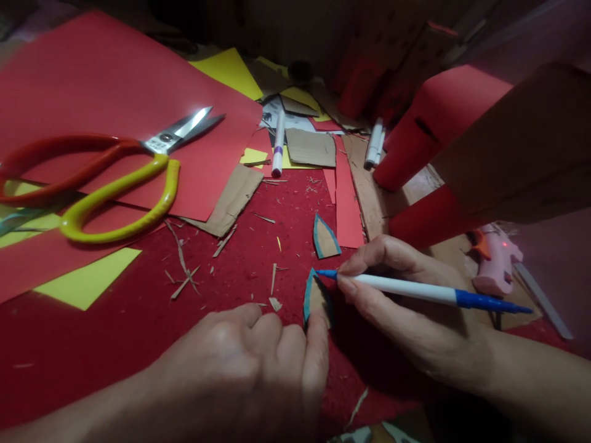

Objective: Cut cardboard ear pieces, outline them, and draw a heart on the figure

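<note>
A blue-tipped marker [410,290] with a white barrel is pinched in my right hand [425,326]. Its tip touches the upper edge of a small pointed cardboard piece [317,301], which has a blue border along its left side. My left hand [249,363] is curled, with a finger pressing the lower end of this piece against the red cloth surface [240,264]. The finger hides part of the piece. Just above lies a second pointed cardboard piece [325,239] with blue around its edges.
Large scissors [161,144] with red and yellow handles lie on red paper [92,80] at left. Cardboard scraps [311,147], a purple-banded marker [278,144] and yellow paper [231,71] lie behind. Red paper tubes [406,154] and a pink glue gun [496,258] are at right.
</note>
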{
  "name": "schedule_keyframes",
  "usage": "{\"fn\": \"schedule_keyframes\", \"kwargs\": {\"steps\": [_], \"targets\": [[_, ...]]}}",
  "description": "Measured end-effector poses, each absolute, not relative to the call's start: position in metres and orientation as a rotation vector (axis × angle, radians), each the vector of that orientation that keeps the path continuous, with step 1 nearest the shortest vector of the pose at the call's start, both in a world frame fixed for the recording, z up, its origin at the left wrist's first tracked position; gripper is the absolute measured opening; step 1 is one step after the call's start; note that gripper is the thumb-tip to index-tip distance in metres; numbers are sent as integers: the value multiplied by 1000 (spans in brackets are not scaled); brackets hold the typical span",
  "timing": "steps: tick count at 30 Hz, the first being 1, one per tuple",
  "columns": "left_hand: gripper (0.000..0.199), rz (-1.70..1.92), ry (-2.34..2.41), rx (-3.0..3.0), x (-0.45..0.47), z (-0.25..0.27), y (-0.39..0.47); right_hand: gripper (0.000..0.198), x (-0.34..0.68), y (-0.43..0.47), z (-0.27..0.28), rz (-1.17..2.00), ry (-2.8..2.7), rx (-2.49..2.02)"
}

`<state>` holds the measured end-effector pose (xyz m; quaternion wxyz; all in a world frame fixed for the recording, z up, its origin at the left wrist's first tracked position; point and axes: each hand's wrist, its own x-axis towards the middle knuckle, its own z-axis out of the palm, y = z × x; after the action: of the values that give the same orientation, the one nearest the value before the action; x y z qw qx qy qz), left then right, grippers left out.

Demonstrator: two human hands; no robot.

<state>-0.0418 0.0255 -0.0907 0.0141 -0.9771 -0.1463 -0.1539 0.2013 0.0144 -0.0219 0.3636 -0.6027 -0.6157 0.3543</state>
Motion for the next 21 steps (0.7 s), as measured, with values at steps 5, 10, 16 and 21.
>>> {"fn": "schedule_keyframes", "kwargs": {"steps": [5,10,16,21], "targets": [[42,-499,-410,-3011,-38,-89,28,8,205,13,-24,885,-1568,-1495],[40,-557,-440,-2955,-30,-81,30,11,209,11,-28,821,-1522,-1467],[28,-746,-410,-2909,-21,-69,34,13,207,10,-24,878,-1435,-1478],[24,-677,-324,-2986,-28,-66,29,13,208,13,-24,981,-1323,-1491]]}}
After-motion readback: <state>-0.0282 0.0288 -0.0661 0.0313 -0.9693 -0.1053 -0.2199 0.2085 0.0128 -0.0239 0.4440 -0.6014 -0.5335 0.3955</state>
